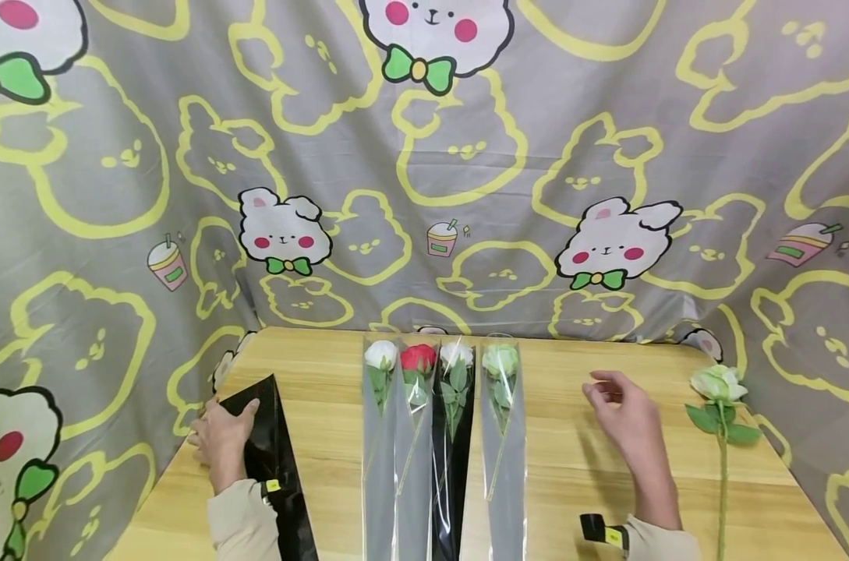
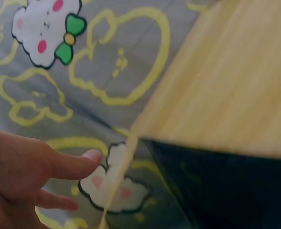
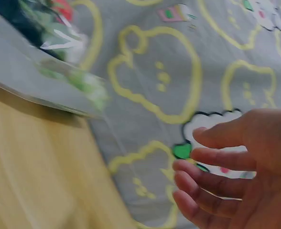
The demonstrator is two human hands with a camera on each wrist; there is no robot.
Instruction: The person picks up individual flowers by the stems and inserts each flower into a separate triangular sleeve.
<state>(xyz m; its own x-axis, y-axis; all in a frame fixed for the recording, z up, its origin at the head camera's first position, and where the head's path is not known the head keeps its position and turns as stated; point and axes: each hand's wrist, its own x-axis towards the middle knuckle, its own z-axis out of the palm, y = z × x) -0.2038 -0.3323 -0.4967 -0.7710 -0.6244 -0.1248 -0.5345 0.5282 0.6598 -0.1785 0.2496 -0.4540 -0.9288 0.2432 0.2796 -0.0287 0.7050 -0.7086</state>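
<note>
At the table's left side lies a black flower sleeve, its top edge slanted. My left hand is at the sleeve's left edge and overlaps it in the head view. From the left wrist, that hand shows its thumb and a finger extended, with nothing between them, beside the dark sleeve. My right hand is raised over the right part of the table, fingers loosely bent and holding nothing. To its right lies a pale green-white artificial rose with leaves and a long stem, unwrapped.
Side by side mid-table lie wrapped flowers: a white one, a red one, a white one in a black-backed sleeve and a pale green one. A patterned grey curtain borders the wooden table.
</note>
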